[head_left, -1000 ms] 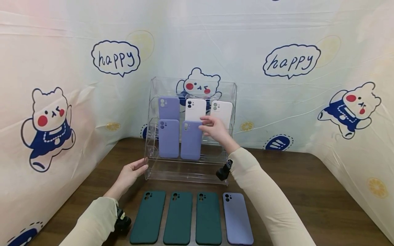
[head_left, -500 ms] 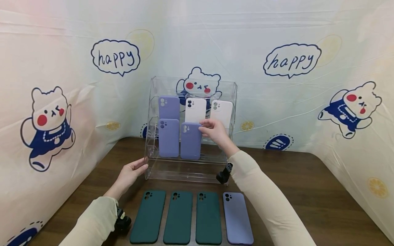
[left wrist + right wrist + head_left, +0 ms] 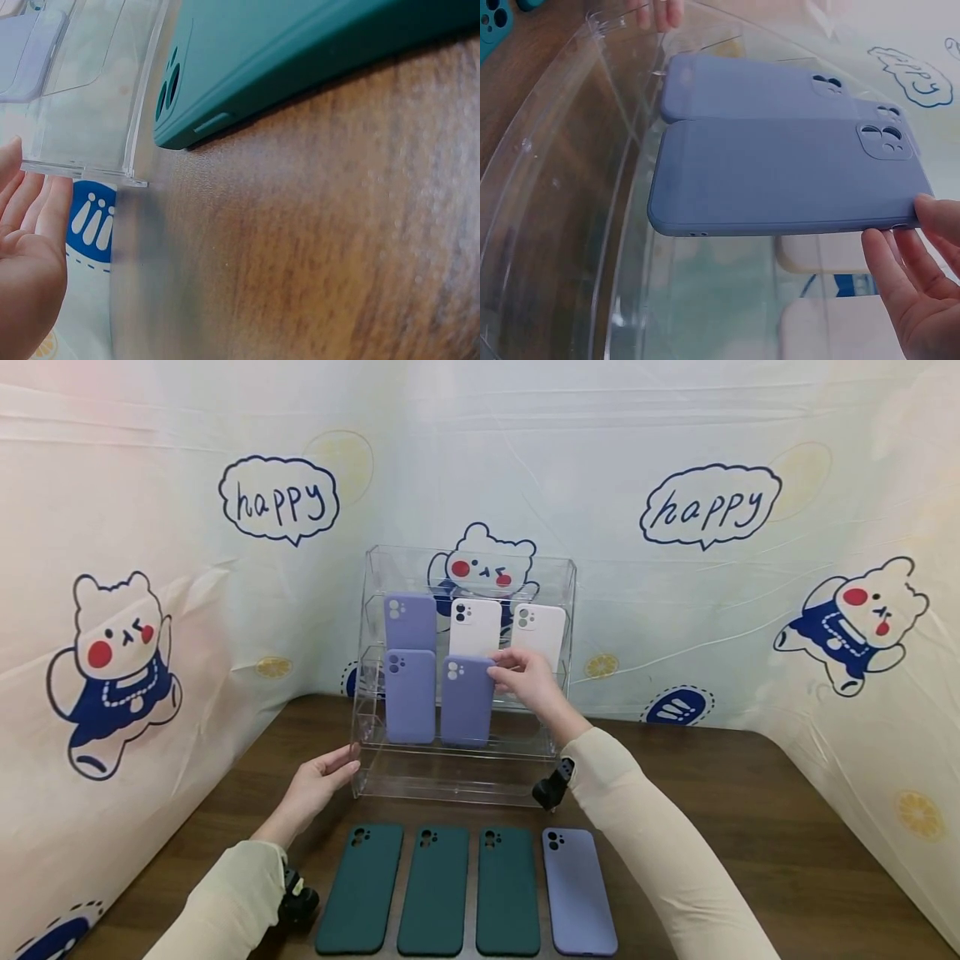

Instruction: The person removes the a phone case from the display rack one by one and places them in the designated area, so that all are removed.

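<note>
A lavender phone case stands in the middle tier of a clear acrylic display stand. My right hand pinches that case at its upper right corner, thumb in front and fingers at the edge, as the right wrist view shows. To its left stands another lavender case, close beside it. My left hand holds the stand's left side edge low down; in the left wrist view its thumb and fingers are on either side of the clear panel.
In the upper tier stand a lavender case and two white cases, one in the middle and one at right. On the wooden table before the stand lie three green cases and one lavender case. Patterned cloth surrounds the table.
The lavender case in my right hand has shifted and tilted slightly, its top edge dipping and then rising a little. My left hand stays at the stand's edge.
</note>
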The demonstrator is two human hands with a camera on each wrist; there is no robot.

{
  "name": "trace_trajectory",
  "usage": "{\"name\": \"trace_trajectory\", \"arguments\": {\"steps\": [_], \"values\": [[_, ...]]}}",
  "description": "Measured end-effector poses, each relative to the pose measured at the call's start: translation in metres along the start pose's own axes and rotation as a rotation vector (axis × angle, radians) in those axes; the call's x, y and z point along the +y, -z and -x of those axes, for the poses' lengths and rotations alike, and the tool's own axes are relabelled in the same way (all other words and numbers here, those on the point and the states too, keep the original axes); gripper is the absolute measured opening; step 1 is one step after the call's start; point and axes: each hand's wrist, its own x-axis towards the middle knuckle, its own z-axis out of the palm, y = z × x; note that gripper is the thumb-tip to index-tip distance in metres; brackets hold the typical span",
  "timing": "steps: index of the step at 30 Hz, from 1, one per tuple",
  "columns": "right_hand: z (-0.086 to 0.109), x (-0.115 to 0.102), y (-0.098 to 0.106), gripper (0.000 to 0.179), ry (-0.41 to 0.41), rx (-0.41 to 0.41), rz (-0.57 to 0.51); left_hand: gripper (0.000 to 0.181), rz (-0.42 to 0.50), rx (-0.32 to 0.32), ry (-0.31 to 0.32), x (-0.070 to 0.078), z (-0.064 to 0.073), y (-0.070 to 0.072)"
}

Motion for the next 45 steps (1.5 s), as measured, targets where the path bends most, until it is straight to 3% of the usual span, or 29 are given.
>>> {"name": "trace_trajectory", "arguments": {"steps": [10,23,36,45], "values": [[0.009,-0.013,0.025,0.021,0.073,0.014,-0.041,0.055,0.007,0.005,0.001,-0.002,-0.002,0.000],[0.041,-0.011,0.062,0.023,0.033,-0.061,-0.008,0.055,0.000,0.008,0.000,-0.002,-0.001,0.000],[0.078,0.020,0.100,0.028,-0.055,-0.234,-0.061,0.056,-0.002,0.003,-0.001,-0.001,0.000,0.000],[0.099,0.065,0.128,0.015,-0.140,-0.337,-0.119,0.056,0.007,-0.002,0.001,-0.001,0.000,0.000]]}}
